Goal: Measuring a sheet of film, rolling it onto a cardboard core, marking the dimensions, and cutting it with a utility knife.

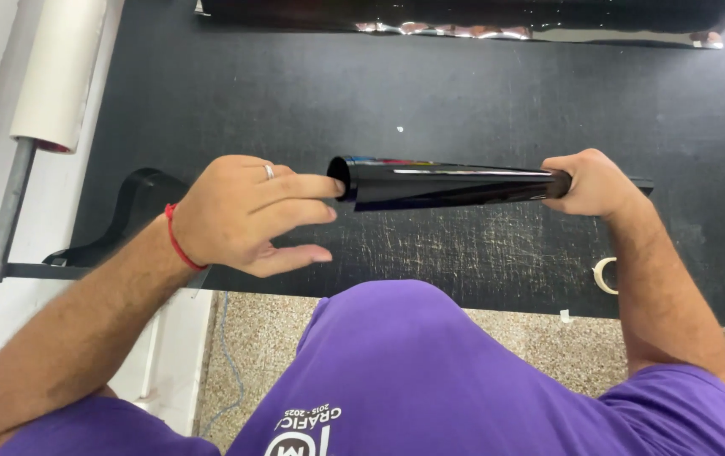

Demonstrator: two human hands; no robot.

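Two hands on one roll here: your right hand (592, 183) is closed around the far end of a glossy black rolled film tube (451, 183), holding it level above the dark bench (430, 93), while your left hand (244, 211) is open, index finger (316, 186) stretched out and touching the rim of the tube's open mouth. My guess is you keep the right fist tight so the wrap doesn't spring loose, and the left finger sits at the opening to steady or square up the inner layers, though I can't tell if it actually goes inside. A short bit of the roll pokes out past your right hand. Room-wise you're fine: the bench is bare on the far side of both hands, right up to a shiny crumpled strip of film (464, 29) along the far edge. The near edge of the bench runs just under your left wrist, so the tube hangs over the bench, near that edge. Beyond your left hand there's a curled black offcut (138, 211) at the bench corner and a white roll on a metal bar (62, 67) farther out. A small ring of tape (605, 275) lies beside your right forearm.
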